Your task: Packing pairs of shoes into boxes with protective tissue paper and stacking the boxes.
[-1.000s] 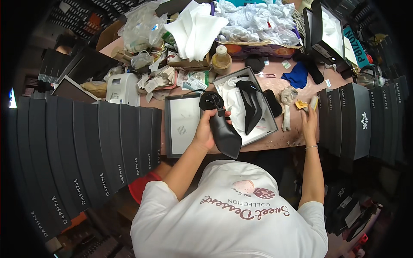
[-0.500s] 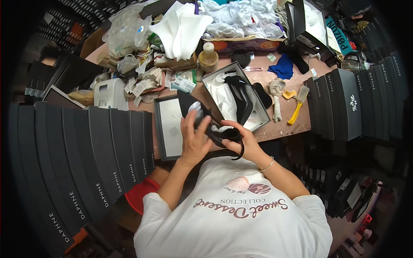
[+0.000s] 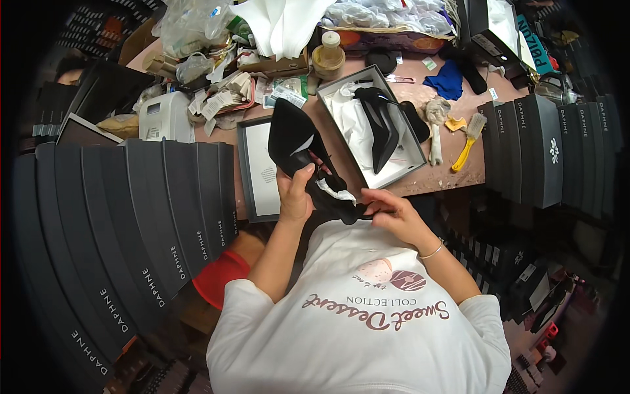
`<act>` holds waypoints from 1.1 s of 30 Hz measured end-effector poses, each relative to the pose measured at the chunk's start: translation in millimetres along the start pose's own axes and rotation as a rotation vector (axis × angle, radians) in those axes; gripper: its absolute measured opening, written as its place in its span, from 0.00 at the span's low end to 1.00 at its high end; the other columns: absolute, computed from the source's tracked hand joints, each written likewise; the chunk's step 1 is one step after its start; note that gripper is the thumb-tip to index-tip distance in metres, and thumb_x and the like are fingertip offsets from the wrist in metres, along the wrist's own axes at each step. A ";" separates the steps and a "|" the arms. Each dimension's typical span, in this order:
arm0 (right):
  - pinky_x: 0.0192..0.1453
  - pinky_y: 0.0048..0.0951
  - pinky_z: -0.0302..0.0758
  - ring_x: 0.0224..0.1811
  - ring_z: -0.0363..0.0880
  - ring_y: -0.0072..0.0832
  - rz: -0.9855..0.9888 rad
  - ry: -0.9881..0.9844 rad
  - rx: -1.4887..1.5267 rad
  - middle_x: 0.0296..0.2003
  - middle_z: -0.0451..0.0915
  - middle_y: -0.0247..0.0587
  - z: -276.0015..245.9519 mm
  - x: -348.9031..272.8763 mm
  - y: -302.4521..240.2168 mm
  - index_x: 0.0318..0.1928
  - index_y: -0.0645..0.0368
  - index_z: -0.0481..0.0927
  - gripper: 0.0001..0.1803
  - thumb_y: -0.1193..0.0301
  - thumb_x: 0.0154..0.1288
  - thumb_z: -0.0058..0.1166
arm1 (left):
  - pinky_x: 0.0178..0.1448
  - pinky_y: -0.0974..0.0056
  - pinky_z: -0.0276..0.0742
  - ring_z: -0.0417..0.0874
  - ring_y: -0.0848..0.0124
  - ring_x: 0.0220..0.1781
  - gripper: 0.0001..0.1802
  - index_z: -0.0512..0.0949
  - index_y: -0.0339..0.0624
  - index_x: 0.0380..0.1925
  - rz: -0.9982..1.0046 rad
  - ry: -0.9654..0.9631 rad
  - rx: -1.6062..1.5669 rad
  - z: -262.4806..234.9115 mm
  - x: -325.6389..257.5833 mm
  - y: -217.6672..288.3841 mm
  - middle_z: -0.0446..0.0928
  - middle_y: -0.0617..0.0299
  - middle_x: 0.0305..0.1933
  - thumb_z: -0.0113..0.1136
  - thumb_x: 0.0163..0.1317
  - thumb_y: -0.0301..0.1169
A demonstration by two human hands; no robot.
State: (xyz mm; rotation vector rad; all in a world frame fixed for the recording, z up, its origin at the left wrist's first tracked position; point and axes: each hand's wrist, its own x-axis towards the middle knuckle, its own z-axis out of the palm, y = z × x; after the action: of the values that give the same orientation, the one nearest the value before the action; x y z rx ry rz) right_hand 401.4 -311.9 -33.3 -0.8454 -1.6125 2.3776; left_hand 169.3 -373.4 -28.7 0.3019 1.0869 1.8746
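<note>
left hand (image 3: 295, 195) gripped the shoe (image 3: 287, 131) round its middle, prob to steady it, right hand (image 3: 396, 217) half-curled at the back, couldn't tell if pinching

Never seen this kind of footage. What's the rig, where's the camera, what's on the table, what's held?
There's no robot: a person works bare-handed. A fisheye camera on their head looks down, so straight edges bend. The left hand holds a black shoe; the right hand is at its back end, contact unclear. On the table lie an open box containing a second shoe and white paper, a yellow-handled brush and a blue cloth.
</note>
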 end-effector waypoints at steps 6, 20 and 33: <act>0.58 0.25 0.70 0.52 0.73 0.23 -0.247 0.497 0.122 0.52 0.75 0.37 1.8 11.6 -30.7 0.65 0.61 0.67 0.28 0.74 0.64 0.58 | 0.43 0.60 0.80 0.78 0.67 0.36 0.15 0.71 0.35 0.45 -0.184 0.131 -0.057 14.8 3.5 -10.8 0.75 0.57 0.38 0.58 0.59 0.29; 0.61 0.41 0.65 0.59 0.69 0.44 -0.548 0.153 -0.809 0.56 0.71 0.46 10.6 25.4 -85.8 0.50 0.58 0.77 0.27 0.66 0.47 0.69 | 0.49 0.58 0.81 0.83 0.64 0.41 0.19 0.76 0.40 0.44 -0.866 0.010 -0.484 7.1 16.3 -28.1 0.81 0.58 0.39 0.49 0.66 0.45; 0.52 0.36 0.70 0.49 0.72 0.39 -0.571 -0.048 -0.886 0.42 0.72 0.41 17.6 13.2 -106.1 0.34 0.60 0.73 0.11 0.75 0.51 0.62 | 0.44 0.60 0.82 0.83 0.64 0.37 0.21 0.74 0.37 0.43 -0.993 -0.050 -0.490 3.7 9.8 -40.6 0.79 0.55 0.38 0.46 0.70 0.46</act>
State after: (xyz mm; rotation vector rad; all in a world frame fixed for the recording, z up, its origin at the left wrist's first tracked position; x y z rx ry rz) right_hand 361.5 -276.9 61.1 -0.3156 -2.5225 1.2760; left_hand 190.1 -355.8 -60.5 -0.4148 0.5274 1.1431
